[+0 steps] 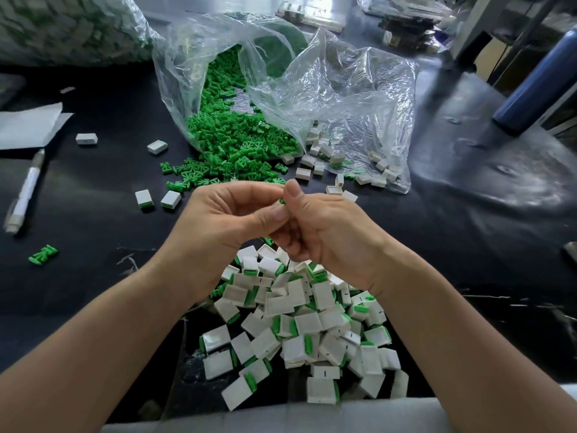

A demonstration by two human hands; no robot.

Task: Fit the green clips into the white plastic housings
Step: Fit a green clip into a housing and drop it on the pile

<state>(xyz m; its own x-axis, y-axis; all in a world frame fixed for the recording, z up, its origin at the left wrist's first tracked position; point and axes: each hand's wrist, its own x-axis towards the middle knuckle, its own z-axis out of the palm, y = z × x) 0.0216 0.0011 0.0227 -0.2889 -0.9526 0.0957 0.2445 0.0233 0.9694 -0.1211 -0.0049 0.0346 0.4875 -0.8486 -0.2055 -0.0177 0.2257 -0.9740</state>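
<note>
Grip: the left hand and the right hand are meeting fingertip to fingertip above the black table, both curling in and pinching one small piece between thumbs and forefingers.
Held piece: a green clip is showing only as a sliver where the thumbs are pressing together; whether a housing is also being held, I cannot tell.
Clip supply: loose green clips are spilling from a clear bag lying open just beyond the hands.
Housing supply: empty white housings are lying in and at the mouth of a second clear bag, right of the clips.
Finished pile: finished housings, white with green showing at one edge, are lying heaped under the wrists, the hands covering the pile's far end.
Strays: a lone clip is lying well off to the left.
Left side: a pen and a paper sheet are lying near the table edge.
Right side: a blue bottle is standing well apart.
Markings: some finished housings are showing a short black dash; nothing else is reading as writing.
</note>
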